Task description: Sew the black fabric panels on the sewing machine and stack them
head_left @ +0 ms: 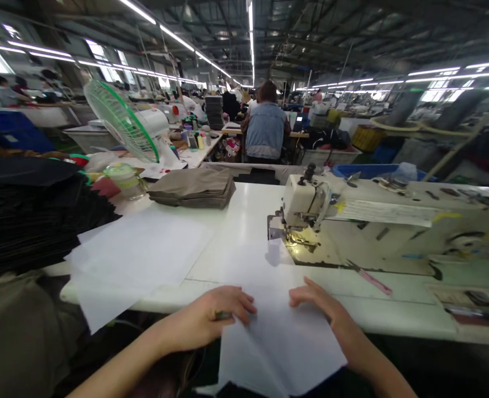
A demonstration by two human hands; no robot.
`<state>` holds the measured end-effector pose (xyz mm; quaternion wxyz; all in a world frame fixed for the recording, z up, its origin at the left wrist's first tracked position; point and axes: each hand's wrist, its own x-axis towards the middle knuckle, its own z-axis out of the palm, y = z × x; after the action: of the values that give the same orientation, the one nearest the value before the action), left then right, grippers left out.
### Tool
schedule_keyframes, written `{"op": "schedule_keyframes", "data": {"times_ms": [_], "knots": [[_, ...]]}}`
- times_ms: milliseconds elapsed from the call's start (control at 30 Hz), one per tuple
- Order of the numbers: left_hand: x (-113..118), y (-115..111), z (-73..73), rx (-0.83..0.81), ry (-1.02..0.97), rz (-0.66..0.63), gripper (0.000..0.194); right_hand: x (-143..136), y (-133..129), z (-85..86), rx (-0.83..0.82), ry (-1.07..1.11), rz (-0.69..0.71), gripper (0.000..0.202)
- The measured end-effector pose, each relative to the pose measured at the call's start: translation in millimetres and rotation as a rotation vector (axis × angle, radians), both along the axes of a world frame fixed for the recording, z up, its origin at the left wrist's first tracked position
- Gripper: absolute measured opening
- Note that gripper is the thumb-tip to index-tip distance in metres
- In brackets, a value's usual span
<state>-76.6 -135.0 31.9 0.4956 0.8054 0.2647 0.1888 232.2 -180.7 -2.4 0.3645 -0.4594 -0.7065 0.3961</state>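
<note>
A thin white sheet (277,337) runs from beside the sewing machine's needle area down over the table's front edge, with a crease in its lower part. My left hand (227,307) is at the sheet's left edge, fingers bent over its top and thumb close below, gripping it. A small dark patch shows between thumb and fingers; I cannot make out what it is. On the sheet's right side lies my right hand (316,298), fingers stretched and apart. The sewing machine (306,204) stands just beyond, its lamp lighting the needle plate (304,240).
More white sheets (136,260) overhang the table edge at left. Behind them are a stack of brown-grey fabric pieces (194,188), a fan (124,119) and a lidded jar (124,179). Black fabric (32,215) is piled far left. Pink-handled scissors (371,278) lie right. A co-worker (266,124) sits ahead.
</note>
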Motion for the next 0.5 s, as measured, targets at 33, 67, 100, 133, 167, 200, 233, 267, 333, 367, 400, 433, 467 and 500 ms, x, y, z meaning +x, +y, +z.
{"op": "schedule_keyframes", "data": {"times_ms": [33, 67, 100, 133, 167, 200, 233, 267, 333, 367, 400, 433, 467, 500], "knots": [[-0.4, -1.2, -0.9, -0.008, 0.013, 0.029, 0.021, 0.3, -2.1, 1.5, -0.016, -0.004, 0.006, 0.022], [-0.7, -2.2, -1.6, -0.015, 0.027, 0.070, 0.022, 0.6, -3.1, 2.8, -0.041, -0.016, -0.011, 0.015], [-0.9, -2.7, -2.3, -0.014, 0.037, 0.123, 0.023, 0.8, -3.0, 4.0, -0.070, -0.035, -0.041, 0.017], [-0.9, -2.6, -3.3, -0.001, 0.040, 0.189, 0.026, 0.8, -1.7, 5.1, -0.096, -0.051, -0.087, 0.022], [-0.5, -1.6, -4.9, 0.023, 0.041, 0.267, 0.029, 0.6, 0.9, 6.4, -0.111, -0.060, -0.141, 0.027], [0.5, 0.3, -6.9, 0.057, 0.043, 0.353, 0.031, -0.3, 4.9, 7.6, -0.113, -0.064, -0.198, 0.032], [2.0, 3.0, -9.5, 0.099, 0.054, 0.441, 0.032, -2.0, 10.3, 8.7, -0.103, -0.065, -0.248, 0.035], [4.1, 6.5, -12.3, 0.141, 0.076, 0.521, 0.034, -4.7, 17.2, 9.4, -0.089, -0.064, -0.290, 0.038], [9.9, 14.3, -17.9, 0.219, 0.173, 0.654, 0.034, -13.2, 33.5, 8.3, -0.076, -0.072, -0.363, 0.039], [13.2, 18.1, -20.2, 0.258, 0.239, 0.700, 0.033, -18.5, 41.7, 6.2, -0.079, -0.091, -0.395, 0.036], [16.5, 21.3, -21.7, 0.293, 0.310, 0.730, 0.031, -24.0, 49.0, 3.1, -0.097, -0.116, -0.422, 0.030], [19.7, 23.9, -22.5, 0.317, 0.383, 0.747, 0.029, -29.4, 54.7, -1.0, -0.114, -0.141, -0.457, 0.025], [22.7, 25.9, -22.6, 0.331, 0.453, 0.755, 0.027, -34.2, 58.2, -5.5, -0.125, -0.168, -0.498, 0.031], [25.3, 27.1, -22.0, 0.333, 0.519, 0.753, 0.025, -38.1, 59.5, -10.2, -0.130, -0.198, -0.536, 0.044]]}}
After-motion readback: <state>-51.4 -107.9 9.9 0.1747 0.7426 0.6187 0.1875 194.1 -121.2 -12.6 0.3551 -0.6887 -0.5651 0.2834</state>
